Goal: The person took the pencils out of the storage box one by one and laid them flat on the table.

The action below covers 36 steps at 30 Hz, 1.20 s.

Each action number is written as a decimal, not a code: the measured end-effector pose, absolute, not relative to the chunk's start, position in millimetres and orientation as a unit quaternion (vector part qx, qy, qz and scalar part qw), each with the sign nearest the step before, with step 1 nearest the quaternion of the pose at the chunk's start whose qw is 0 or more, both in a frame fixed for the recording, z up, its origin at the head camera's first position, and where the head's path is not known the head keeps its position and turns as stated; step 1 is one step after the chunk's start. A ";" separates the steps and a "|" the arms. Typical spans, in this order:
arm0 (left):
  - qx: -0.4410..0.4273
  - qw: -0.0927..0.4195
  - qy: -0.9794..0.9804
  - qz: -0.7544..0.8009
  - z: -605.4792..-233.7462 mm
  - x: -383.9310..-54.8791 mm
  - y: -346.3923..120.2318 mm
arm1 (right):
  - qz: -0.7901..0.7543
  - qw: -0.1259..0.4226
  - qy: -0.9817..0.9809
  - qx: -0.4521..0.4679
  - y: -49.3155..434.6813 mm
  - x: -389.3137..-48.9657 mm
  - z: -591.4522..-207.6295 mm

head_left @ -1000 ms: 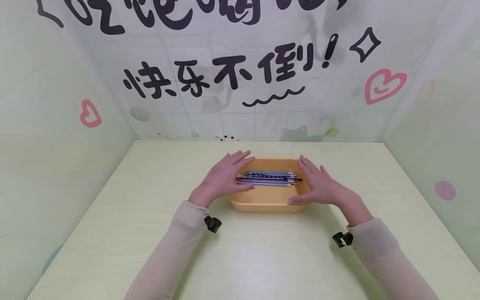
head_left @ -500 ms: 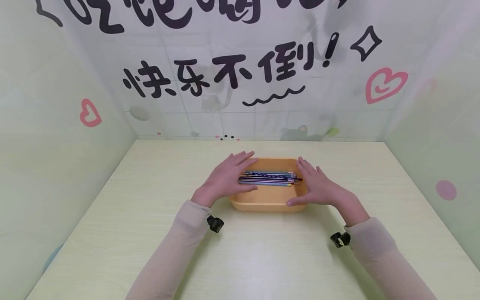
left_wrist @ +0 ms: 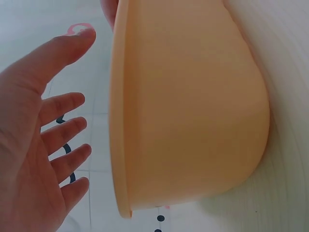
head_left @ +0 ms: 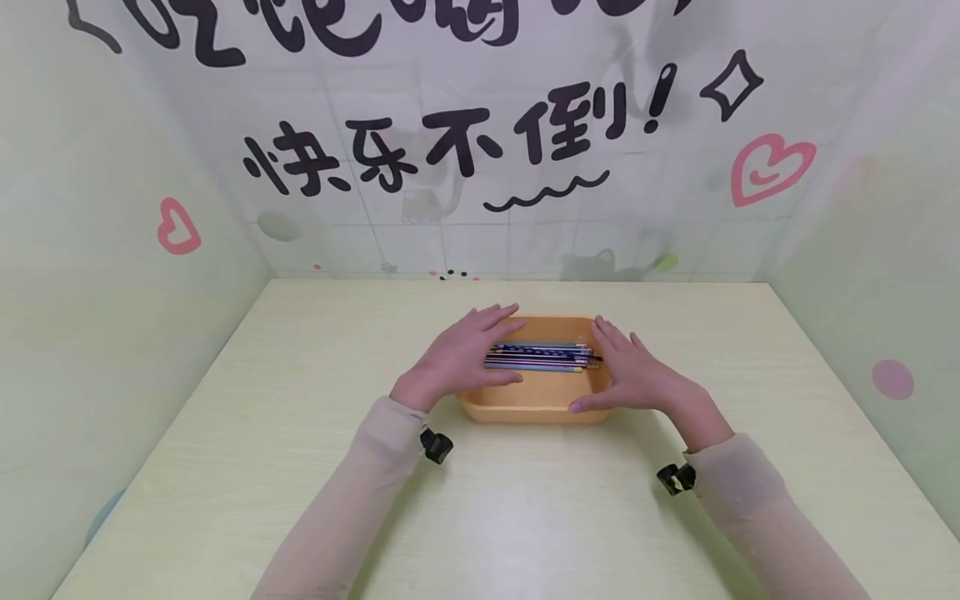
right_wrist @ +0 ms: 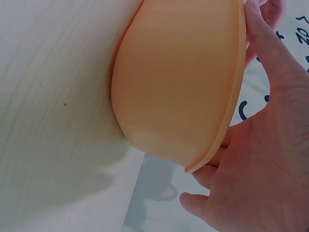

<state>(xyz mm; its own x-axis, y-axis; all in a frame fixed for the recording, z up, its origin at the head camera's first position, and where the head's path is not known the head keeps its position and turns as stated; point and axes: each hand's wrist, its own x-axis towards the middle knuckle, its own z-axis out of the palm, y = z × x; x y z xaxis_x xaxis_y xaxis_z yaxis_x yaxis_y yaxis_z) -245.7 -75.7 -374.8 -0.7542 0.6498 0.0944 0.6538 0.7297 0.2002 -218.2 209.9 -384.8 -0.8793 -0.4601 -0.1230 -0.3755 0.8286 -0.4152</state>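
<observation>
Toward the back of the pale table (head_left: 480, 508), an orange tray (head_left: 534, 395) sat flat with a loose bundle of pencils (head_left: 536, 357) lying inside. As far as could be judged, the gathering was done: the pencils already lay together, roughly side by side. Neither hand gripped them, and the tray's base rested on the tabletop. Whether any sorting or shifting was left could not be told.

The left hand (head_left: 471, 354) hovered over the tray's left end, its fingers spread apart and, in its wrist view, away from the rim. The right hand (head_left: 633, 375) was at the opposite end, fingers extended and thumb stretched toward the near side; they lay close along the rim, but whether they touched it was unclear.

The tray looked smooth and matt, with rounded corners and a narrow lip. The pencils ran crosswise, blue and dark ones mixed, some striped or patterned, with several eraser ends toward the right; the left hand hid their other ends.
</observation>
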 end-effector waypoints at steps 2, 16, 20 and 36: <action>-0.353 0.007 -0.929 -0.112 -375.0 -246.5 -73.7 | -0.197 0.111 0.949 -0.219 210.3 -218.1 -385.1; -0.366 -0.003 -0.919 -0.149 -378.5 -250.6 -64.7 | -0.186 0.109 0.953 -0.211 208.3 -218.1 -382.5; -0.364 -0.014 -0.918 -0.158 -380.2 -251.2 -63.1 | -0.182 0.109 0.954 -0.211 208.1 -218.4 -382.6; -0.342 -0.073 -0.906 -0.240 -383.2 -253.4 -61.9 | -0.179 0.112 0.955 -0.206 208.3 -218.4 -381.6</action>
